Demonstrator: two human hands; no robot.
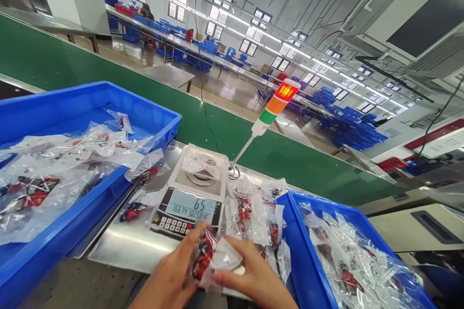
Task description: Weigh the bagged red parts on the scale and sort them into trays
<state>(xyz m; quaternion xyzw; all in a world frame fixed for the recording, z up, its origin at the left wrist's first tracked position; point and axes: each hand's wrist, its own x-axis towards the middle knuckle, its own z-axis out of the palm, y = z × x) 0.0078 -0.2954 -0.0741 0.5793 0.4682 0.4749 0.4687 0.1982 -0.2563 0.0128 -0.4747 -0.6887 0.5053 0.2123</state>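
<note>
Left hand (172, 270) and right hand (253, 270) grip one bag (206, 253) in front of scale (197, 205), bin (72, 113) left of it, second bin (305, 253) right.

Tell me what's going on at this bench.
A person holds a bag with red parts inside between the left hand and right hand, just in front of a scale. A second bag lies on the scale, whose display is lit. Loose bags lie beside it, and bags fill much of the left tray and right tray. The signal light glows red.
</note>
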